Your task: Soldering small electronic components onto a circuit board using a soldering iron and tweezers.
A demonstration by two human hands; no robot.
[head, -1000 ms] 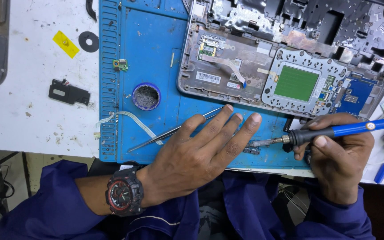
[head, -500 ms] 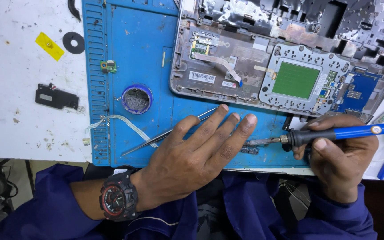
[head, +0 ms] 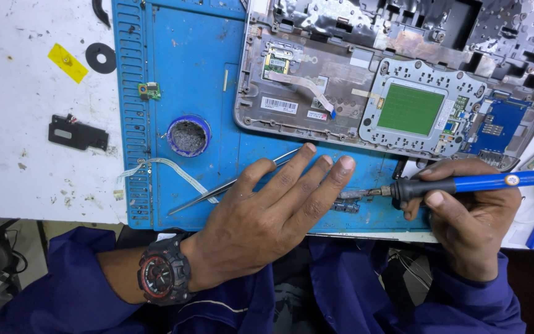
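Observation:
My right hand (head: 471, 216) grips a blue-handled soldering iron (head: 465, 184) like a pen. Its metal tip rests on a small dark part (head: 347, 204) lying on the blue work mat (head: 193, 80). My left hand (head: 273, 213) lies flat on the mat with fingers stretched out, fingertips pressing beside that part. Thin metal tweezers (head: 217, 188) lie under the left hand, their tip poking out past the index finger. Whether the hand grips them is hidden.
An opened laptop chassis (head: 366, 93) with a green touchpad board fills the far right of the mat. A round tin of tip-cleaning wool (head: 188, 135), a small green board (head: 149, 91), a white ribbon cable (head: 168, 167) and a black part (head: 77, 133) lie to the left.
The view has drifted slightly. Both hands hold nearly the same pose, with the iron tip staying on the small part.

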